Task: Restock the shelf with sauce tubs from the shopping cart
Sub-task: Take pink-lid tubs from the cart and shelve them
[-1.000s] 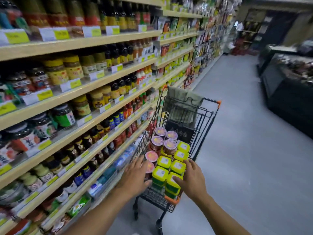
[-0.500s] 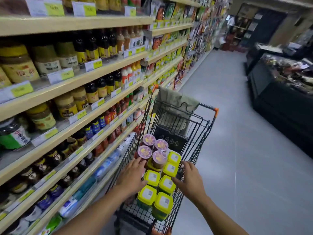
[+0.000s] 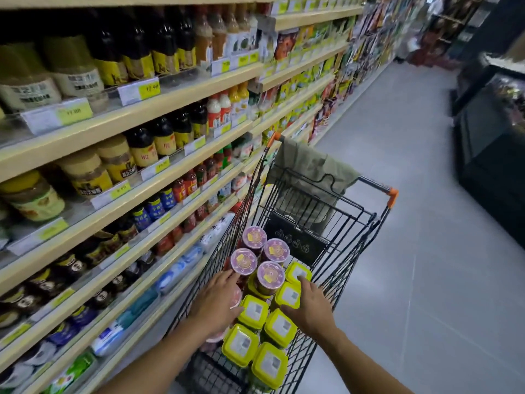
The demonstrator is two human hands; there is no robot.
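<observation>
A black wire shopping cart [image 3: 369,184] stands beside the shelf and holds sauce tubs. Several square tubs with yellow lids [image 3: 241,344] fill its near end. Several round tubs with pink lids [image 3: 254,237] stand behind them. My left hand [image 3: 216,304] lies over a pink-lidded tub on the cart's left side, its fingertips near another round tub [image 3: 243,261] and its thumb by a yellow lid [image 3: 252,309]. My right hand [image 3: 311,307] rests on the yellow tubs at the right, fingers stretched onto the farthest yellow lid [image 3: 297,273]. Neither hand has lifted a tub.
Wooden shelves [image 3: 170,89] packed with jars and bottles run along the left, close to the cart. A green cloth [image 3: 309,172] hangs over the cart's far end, above a black box [image 3: 298,240]. A dark chest freezer [image 3: 488,155] lines the right. Grey aisle floor [image 3: 412,251] lies between.
Both hands have reached further forward into the cart. The right hand now lies on the far yellow lids, and the left hand has slid up toward the round tubs. The view has dipped closer.
</observation>
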